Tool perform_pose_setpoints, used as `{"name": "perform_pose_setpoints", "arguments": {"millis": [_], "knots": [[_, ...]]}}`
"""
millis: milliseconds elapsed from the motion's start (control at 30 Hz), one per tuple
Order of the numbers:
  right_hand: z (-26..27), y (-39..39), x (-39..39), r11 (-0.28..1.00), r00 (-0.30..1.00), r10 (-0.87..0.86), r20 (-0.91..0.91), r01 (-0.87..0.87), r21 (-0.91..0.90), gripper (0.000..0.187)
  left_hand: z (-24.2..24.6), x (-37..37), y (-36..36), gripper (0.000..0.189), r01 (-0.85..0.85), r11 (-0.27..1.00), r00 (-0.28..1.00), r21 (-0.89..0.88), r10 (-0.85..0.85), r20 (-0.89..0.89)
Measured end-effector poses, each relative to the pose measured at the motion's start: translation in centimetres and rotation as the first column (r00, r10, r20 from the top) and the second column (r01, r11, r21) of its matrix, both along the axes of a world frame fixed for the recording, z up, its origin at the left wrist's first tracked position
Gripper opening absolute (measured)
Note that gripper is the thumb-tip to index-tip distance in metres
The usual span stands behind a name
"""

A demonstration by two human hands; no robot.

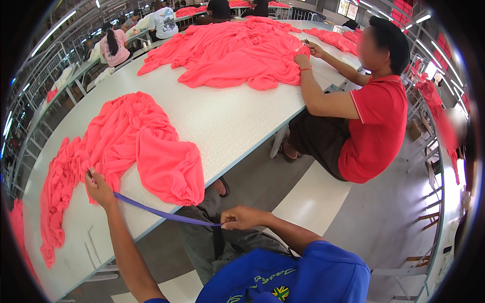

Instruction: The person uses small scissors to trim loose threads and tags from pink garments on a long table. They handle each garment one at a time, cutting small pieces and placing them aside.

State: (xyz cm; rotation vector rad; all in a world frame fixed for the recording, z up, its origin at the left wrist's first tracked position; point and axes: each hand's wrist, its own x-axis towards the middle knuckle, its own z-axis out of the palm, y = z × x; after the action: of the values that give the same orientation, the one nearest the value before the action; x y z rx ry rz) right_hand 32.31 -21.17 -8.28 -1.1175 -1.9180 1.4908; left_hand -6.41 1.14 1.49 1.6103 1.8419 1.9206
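Observation:
A narrow purple ribbon [163,214] is stretched between my hands across the table's edge. My right hand [242,217] pinches one end of it above my lap. Over the white table, my left hand [99,188] is closed on the ribbon near its other end, with a small dark object, too small to tell, at the fingertips. A bunched coral-pink garment [129,140] lies on the table just beyond my left hand, its gathered edge at the near right.
A large heap of coral fabric [235,53] covers the far part of the white table [212,113]. On the right, a seated co-worker [375,113] in a red shirt handles its edge. A pale bench [310,197] stands between us. Other people sit at tables further back.

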Motion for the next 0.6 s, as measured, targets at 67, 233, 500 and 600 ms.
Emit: {"name": "perform_pose_setpoints", "arguments": {"millis": [67,233,500,600], "knots": [[-0.4,-0.2,0.2,0.998,1.000,-0.014,-0.025,0.013,-0.056,0.021,0.6,0.4,-0.5,0.039,-0.036,0.998,0.999,0.053,0.035,0.023],[-0.6,-0.4,2.4,0.986,0.989,-0.109,-0.095,0.095,-0.137,0.022,0.8,-0.5,-0.5,0.041,-0.106,0.986,0.994,0.131,0.103,0.030],[2.8,-0.7,3.6,0.953,0.961,-0.162,-0.226,0.093,-0.287,0.029,1.3,-0.4,-0.9,0.038,-0.033,0.995,0.998,0.098,0.028,0.050],[3.8,-0.7,1.4,0.951,0.777,-0.260,-0.573,0.104,-0.290,0.030,1.8,1.3,-1.4,0.034,0.060,0.996,0.991,0.061,-0.066,0.114]]}}
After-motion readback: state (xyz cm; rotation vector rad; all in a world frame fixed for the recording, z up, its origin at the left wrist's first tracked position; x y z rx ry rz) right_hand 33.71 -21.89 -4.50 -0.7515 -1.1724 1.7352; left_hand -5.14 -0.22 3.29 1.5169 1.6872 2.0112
